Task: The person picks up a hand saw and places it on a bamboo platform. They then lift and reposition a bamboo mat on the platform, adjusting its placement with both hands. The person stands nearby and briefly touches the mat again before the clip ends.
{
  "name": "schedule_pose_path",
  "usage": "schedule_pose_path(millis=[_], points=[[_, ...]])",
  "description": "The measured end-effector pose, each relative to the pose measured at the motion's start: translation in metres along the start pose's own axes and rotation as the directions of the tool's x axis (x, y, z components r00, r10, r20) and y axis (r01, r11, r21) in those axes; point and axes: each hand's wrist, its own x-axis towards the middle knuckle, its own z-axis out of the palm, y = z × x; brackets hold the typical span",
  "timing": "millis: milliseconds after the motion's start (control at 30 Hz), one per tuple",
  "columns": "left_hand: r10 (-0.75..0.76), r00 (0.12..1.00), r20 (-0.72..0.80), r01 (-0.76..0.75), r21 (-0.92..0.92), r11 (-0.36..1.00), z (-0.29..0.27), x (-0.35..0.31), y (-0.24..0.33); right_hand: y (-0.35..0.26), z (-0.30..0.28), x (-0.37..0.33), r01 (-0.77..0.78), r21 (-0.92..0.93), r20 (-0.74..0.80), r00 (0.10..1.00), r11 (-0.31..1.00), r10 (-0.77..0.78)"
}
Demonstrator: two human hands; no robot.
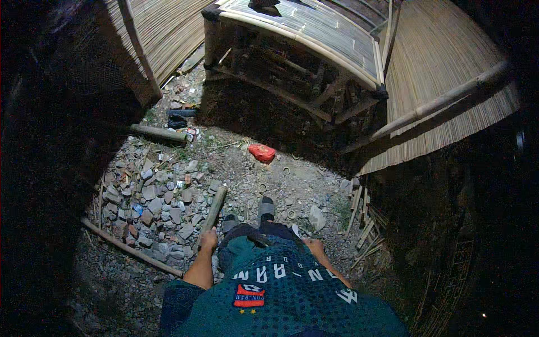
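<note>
My left hand (pixel 209 240) is closed at the lower end of a short, thick bamboo piece (pixel 215 209), which slants up and away in front of it. At my right side, my right hand (pixel 314 246) is curled, with its fingers mostly hidden. A small pale, flat tip (pixel 296 230) shows just ahead of that hand; I cannot make out what it belongs to. My sandalled feet (pixel 266 209) stand on gravelly ground between the hands. Farther ahead lies a crumpled red packet (pixel 261 153).
Broken stones and bricks (pixel 151 202) cover the ground at left, bordered by a long pole (pixel 132 249). Another bamboo log (pixel 159 133) lies beyond. A bamboo platform (pixel 314 33) stands ahead. A slatted panel (pixel 443 112) and split bamboo strips (pixel 366 233) are at right.
</note>
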Motion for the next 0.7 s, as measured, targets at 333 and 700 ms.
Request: schedule_pose_path(millis=[333,700], points=[[0.089,0.995,0.038,-0.091,0.053,0.994,0.007,0.007,0.006,0.021,0.005,-0.003,-0.168,-0.045,0.004,0.986,0.985,0.168],[0.059,0.998,-0.026,-0.057,0.064,0.996,0.002,0.000,-0.002,-0.025,-0.025,-0.019,-0.141,-0.038,0.076,0.987,0.989,0.144]])
